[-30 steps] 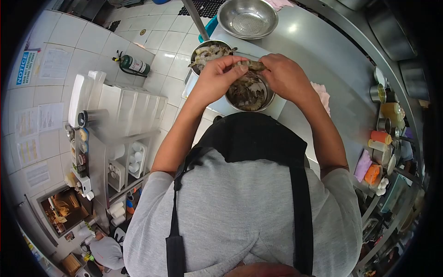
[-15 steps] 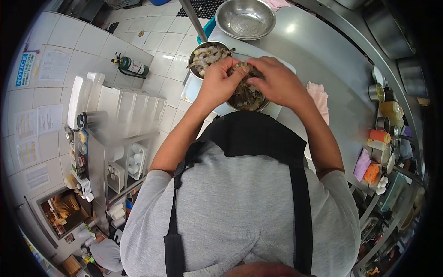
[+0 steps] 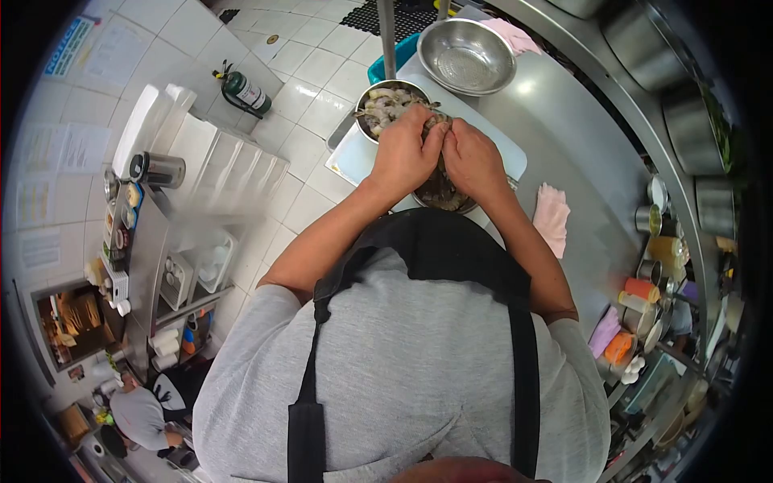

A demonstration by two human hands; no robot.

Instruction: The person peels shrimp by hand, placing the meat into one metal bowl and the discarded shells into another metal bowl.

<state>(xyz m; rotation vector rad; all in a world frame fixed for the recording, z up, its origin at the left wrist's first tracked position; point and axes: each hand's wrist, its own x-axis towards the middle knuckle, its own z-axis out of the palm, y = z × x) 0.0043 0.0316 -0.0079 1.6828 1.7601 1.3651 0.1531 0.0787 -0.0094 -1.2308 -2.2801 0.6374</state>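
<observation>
My left hand (image 3: 405,151) and my right hand (image 3: 477,160) meet with pinched fingers around a shrimp (image 3: 437,119), which they mostly cover. Beneath them a metal bowl of dark shrimp (image 3: 442,196) shows partly, near the black apron. To the left, just beyond my left hand, a round metal container (image 3: 360,121) holds several pale grey shrimp (image 3: 386,105). Both vessels are at a light-coloured board (image 3: 505,147) on the steel counter.
An empty metal colander (image 3: 467,56) sits at the counter's far end. A pink cloth (image 3: 551,219) lies on the counter (image 3: 600,165) at right. Jars and pans line the right side. Another person (image 3: 141,414) is at lower left.
My hands have come closer together, with the right hand's fingers now pinched against the left's. The camera view has shifted and turned a little.
</observation>
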